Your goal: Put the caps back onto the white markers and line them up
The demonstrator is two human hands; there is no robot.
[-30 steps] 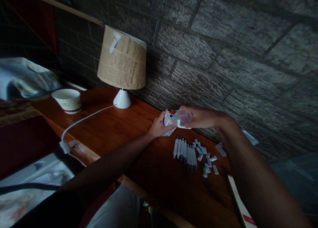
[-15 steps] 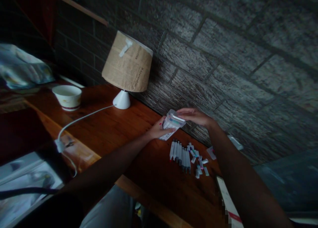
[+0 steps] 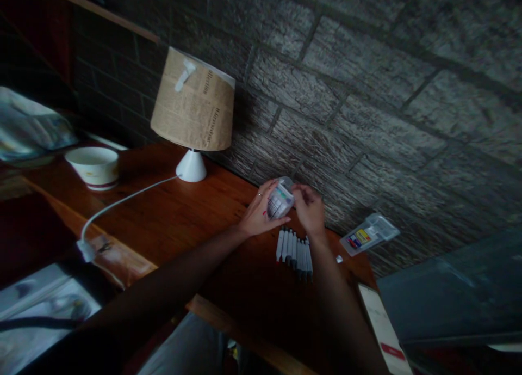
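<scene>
My left hand and my right hand both grip a small clear plastic marker case held just above the wooden desk. The case is tilted, its printed label facing me. Right below it a row of several grey and white markers lies side by side on the desk. My right forearm covers the loose caps beside them. A second clear plastic case with a coloured label lies to the right by the wall.
A table lamp with a paper shade stands at the brick wall, its white cable running across the desk to a switch. A white bowl sits at the far left. A white box edge lies at the lower right.
My right hand has come in from the right and closed on the case, which is turned more upright now. The second case by the wall has come into view as my arm moved.
</scene>
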